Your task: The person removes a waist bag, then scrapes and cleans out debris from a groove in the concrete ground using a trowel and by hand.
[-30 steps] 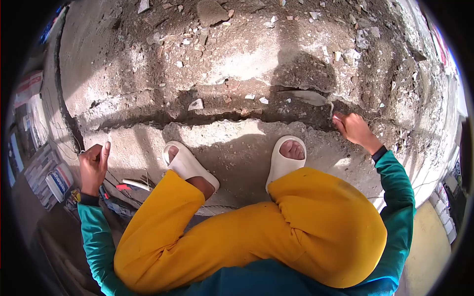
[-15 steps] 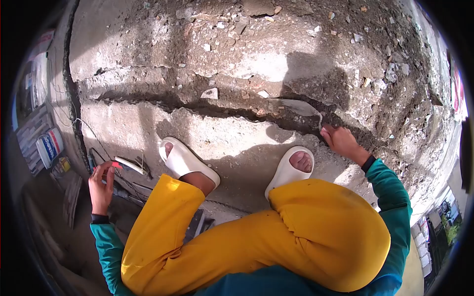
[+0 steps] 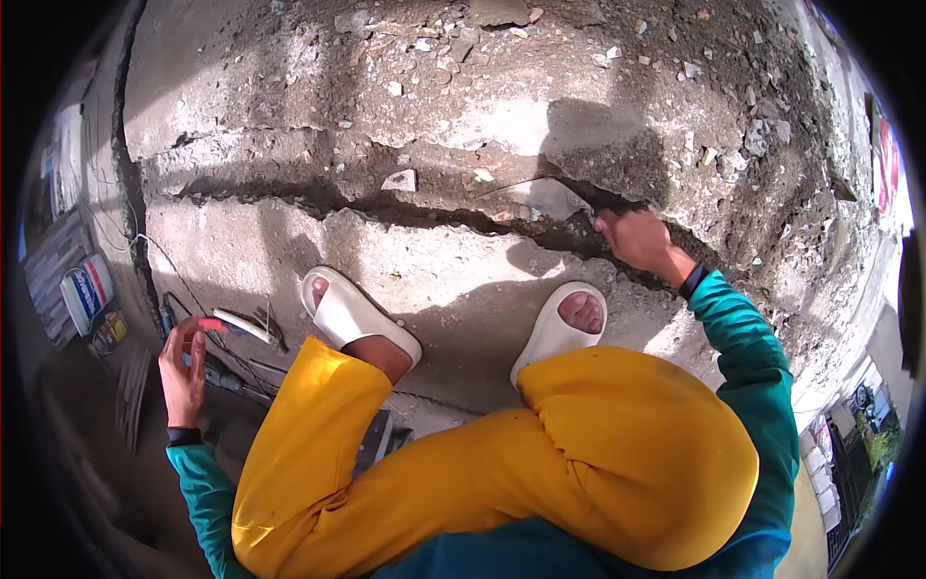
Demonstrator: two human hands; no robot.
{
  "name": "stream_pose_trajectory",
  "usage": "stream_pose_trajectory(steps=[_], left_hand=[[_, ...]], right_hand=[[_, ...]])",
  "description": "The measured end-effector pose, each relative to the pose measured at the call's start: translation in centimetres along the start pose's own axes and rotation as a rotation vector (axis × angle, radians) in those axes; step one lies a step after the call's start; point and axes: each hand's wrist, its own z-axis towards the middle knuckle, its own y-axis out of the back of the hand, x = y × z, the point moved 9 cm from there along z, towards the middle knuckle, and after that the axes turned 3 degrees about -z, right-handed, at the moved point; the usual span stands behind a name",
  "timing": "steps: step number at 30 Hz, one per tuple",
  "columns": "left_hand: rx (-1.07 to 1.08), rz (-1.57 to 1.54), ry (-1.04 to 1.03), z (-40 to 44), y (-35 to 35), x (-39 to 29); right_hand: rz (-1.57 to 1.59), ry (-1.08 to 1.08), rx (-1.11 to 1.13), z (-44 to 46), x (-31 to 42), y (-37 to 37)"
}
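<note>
My right hand (image 3: pixel 637 239) is closed around the handle end of a trowel, and the handle is mostly hidden in the fist. The trowel's flat, pale metal blade (image 3: pixel 545 198) points left, lying low in the long broken groove (image 3: pixel 434 214) in the concrete. Off to the left, my left hand (image 3: pixel 181 372) is held with curved fingers and the thumb apart. Its fingertips are beside a small red piece (image 3: pixel 214 325), but I cannot tell whether they touch it. Just right of that lies a short white stick-like piece (image 3: pixel 244 325).
A corded tool (image 3: pixel 227 379) lies near my left hand, its cable (image 3: pixel 174 261) running up the slab. White sandals (image 3: pixel 362 309) stand on concrete below the groove. Loose rubble (image 3: pixel 755 137) covers the upper right. A white bucket (image 3: pixel 87 289) stands at far left.
My right hand has moved slightly left and up with the trowel, and the blade has shifted and tilted in the groove. My left hand has hardly moved relative to the things beside it.
</note>
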Motion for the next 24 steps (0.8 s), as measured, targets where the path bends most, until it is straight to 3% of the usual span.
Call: stream_pose_trajectory(steps=[3, 9, 11, 15, 17, 20, 22, 24], left_hand=[[0.019, -0.033, 0.022, -0.2, 0.0, -0.1], [-0.030, -0.047, 0.022, 0.0, 0.8, 0.2], [-0.033, -0.080, 0.034, -0.1, 0.8, 0.4], [-0.015, -0.068, 0.043, -0.4, 0.7, 0.9], [-0.018, -0.058, 0.019, -0.6, 0.6, 1.3], [-0.039, -0.082, -0.038, 0.1, -0.2, 0.9], [0.033, -0.036, -0.035, 2.4, -3.3, -2.1], [0.123, -0.014, -0.353, 4.8, -8.1, -9.9]], right_hand=[[0.036, 0.007, 0.030, 1.2, 1.2, -0.5], [0.229, 0.260, 0.096, 2.7, 1.9, -0.9], [0.359, 0.237, 0.043, 1.1, 1.5, 0.7], [0.332, 0.293, -0.131, -1.9, 0.3, 5.1], [0.933, -0.022, 0.094, -2.8, -2.7, 4.8], [1.786, -0.026, 0.009, -4.2, -1.1, 8.1], [1.822, 0.024, 0.002, -4.0, -0.4, 8.3], [1.501, 0.064, -0.007, -3.6, 0.3, 8.0]])
